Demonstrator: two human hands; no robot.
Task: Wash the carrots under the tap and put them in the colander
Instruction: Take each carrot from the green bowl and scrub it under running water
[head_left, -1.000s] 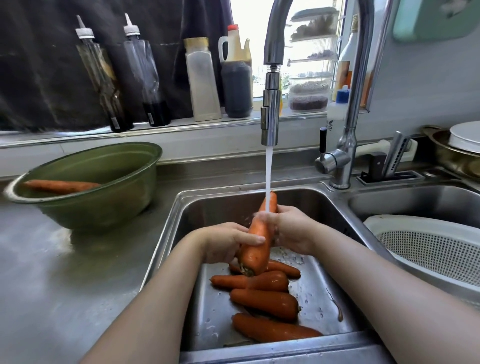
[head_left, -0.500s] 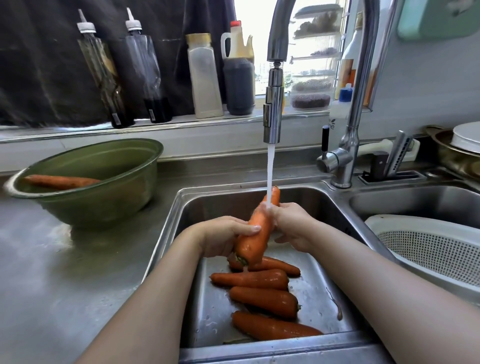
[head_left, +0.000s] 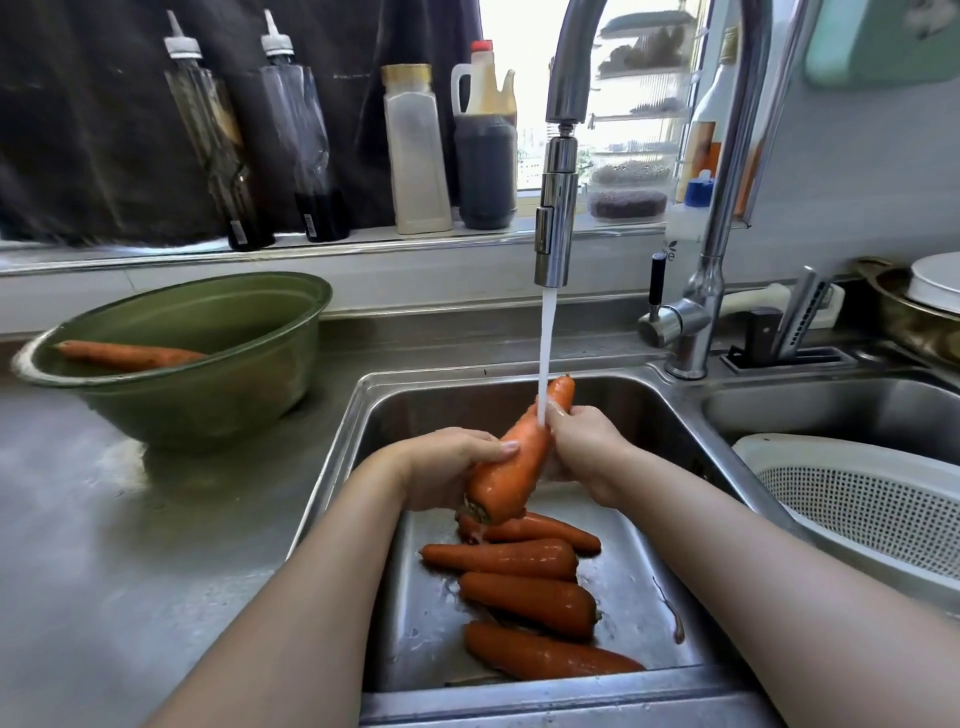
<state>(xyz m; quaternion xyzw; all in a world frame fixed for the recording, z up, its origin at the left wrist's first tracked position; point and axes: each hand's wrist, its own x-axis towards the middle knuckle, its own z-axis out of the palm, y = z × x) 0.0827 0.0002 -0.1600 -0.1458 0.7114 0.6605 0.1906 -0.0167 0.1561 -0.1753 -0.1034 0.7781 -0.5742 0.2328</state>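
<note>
Both hands on one carrot (head_left: 511, 467): left hand (head_left: 447, 467) grips the thick end, thumb laid across the top; right hand (head_left: 582, 441) wraps the thin end. Carrot tilted, tip toward 1 o'clock, over the left sink basin (head_left: 415, 410). Water stream (head_left: 545, 353) from the tap (head_left: 556, 228) strikes it just beside the right fingers. Four loose carrots (head_left: 519, 558) lie on the basin floor, 6 o'clock of the hands. White colander (head_left: 857, 499) sits in the right basin, 3 o'clock. Green bowl (head_left: 208, 400) on the counter at 10 o'clock holds a single carrot (head_left: 130, 355).
</note>
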